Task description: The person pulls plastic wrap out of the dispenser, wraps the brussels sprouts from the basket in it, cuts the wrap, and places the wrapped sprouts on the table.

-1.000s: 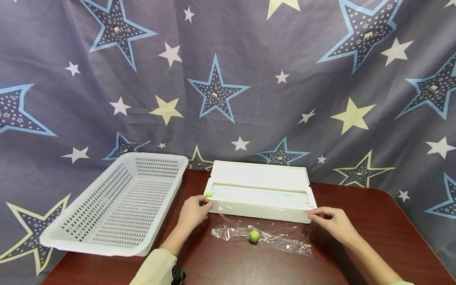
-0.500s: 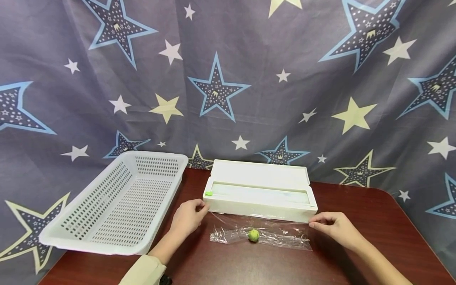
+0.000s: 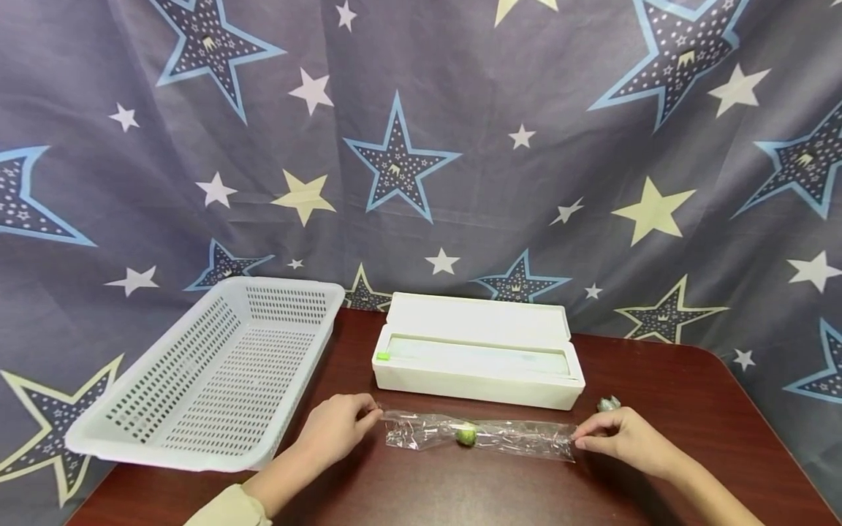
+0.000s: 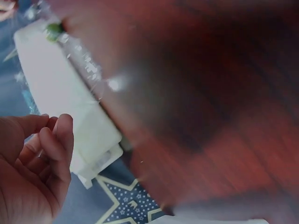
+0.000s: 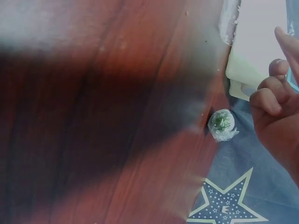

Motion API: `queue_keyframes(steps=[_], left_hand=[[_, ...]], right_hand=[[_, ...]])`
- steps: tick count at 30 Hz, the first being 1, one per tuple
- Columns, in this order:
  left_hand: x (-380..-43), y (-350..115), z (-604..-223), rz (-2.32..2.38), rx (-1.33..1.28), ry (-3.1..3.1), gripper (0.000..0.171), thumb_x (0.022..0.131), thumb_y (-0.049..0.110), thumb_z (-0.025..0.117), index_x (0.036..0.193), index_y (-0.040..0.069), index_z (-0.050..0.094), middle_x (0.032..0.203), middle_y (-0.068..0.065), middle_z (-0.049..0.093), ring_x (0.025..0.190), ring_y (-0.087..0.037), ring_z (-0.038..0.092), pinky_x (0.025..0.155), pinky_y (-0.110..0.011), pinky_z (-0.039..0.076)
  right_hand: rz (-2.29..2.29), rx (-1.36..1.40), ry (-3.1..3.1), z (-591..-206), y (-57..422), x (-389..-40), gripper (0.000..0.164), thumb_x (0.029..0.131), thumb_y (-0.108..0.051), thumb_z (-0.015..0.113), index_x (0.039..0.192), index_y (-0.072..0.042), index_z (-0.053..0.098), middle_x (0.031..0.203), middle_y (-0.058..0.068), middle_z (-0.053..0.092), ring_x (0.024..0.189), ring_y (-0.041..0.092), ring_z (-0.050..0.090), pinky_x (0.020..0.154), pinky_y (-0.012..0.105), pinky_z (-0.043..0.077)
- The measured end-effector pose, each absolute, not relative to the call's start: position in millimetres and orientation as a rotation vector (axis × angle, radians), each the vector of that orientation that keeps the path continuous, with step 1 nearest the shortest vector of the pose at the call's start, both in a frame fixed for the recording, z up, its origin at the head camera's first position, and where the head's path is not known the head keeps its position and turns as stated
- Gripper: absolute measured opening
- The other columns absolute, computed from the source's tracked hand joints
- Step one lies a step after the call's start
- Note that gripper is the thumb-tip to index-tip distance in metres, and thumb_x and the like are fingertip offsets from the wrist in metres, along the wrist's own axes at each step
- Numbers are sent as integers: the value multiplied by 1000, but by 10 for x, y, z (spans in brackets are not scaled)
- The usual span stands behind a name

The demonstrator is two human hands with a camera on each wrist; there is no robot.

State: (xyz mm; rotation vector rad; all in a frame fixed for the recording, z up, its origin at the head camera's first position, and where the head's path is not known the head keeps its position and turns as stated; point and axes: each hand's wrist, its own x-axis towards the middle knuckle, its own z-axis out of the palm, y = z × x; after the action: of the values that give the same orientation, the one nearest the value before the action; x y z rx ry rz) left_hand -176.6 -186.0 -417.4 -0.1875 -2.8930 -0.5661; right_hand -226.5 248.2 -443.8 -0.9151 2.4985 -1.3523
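A strip of clear plastic wrap lies low across the table between both hands. Near its middle sits a small round green vegetable, like a Brussels sprout, with film over it. My left hand pinches the strip's far left corner between thumb and fingertips. At the opposite end, my right hand pinches the right corner. In the left wrist view the sprout and shiny film show beyond the curled fingers. Behind the strip stands a white wrap dispenser box, lid raised, with a green slider at its left end.
A film-wrapped green ball rests just beyond the right hand, and the right wrist view shows this wrapped ball too. A white perforated basket stands on the left. A star-patterned curtain hangs behind the brown table.
Both hands have left the box's front corners and come toward me, bringing the film's far edge with them over the sprout. The wrapped ball behind the right hand has come into sight.
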Motion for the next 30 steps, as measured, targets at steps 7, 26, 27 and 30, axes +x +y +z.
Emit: queue_keyframes(steps=[7, 26, 27, 30], left_hand=[[-1683, -1867, -4251, -430, -345, -2941, 15, 83, 28, 68, 69, 26, 61, 57, 15, 52, 52, -3, 43, 48, -26, 36], [-1637, -1846, -4425, -246, -611, -2965, 18, 80, 27, 68, 66, 25, 57, 57, 14, 54, 53, -9, 54, 46, -32, 39], [-1636, -1843, -4431, -233, -627, -2962, 19, 80, 27, 68, 66, 25, 56, 58, 13, 55, 53, -10, 55, 46, -33, 39], [-1636, -1834, -4448, -198, -666, -2953, 24, 80, 28, 69, 64, 23, 52, 58, 11, 56, 54, -13, 57, 46, -34, 39]], right_hand=[[-1332, -955, 2335, -4517, 2518, -2224, 8, 85, -8, 66, 87, -3, 72, 80, -5, 71, 71, -8, 55, 57, 19, 47], [-1303, -1033, 2223, -4692, 2542, -2166, 6, 83, -5, 67, 86, -3, 71, 79, 0, 70, 66, -9, 49, 50, 17, 43], [-1288, -1040, 2226, -4693, 2549, -2165, 6, 83, -6, 66, 86, -3, 71, 80, 2, 71, 67, -9, 49, 51, 17, 43], [-1235, -1058, 2262, -4683, 2557, -2153, 8, 85, -7, 65, 88, -4, 72, 83, 4, 71, 73, -9, 52, 56, 18, 45]])
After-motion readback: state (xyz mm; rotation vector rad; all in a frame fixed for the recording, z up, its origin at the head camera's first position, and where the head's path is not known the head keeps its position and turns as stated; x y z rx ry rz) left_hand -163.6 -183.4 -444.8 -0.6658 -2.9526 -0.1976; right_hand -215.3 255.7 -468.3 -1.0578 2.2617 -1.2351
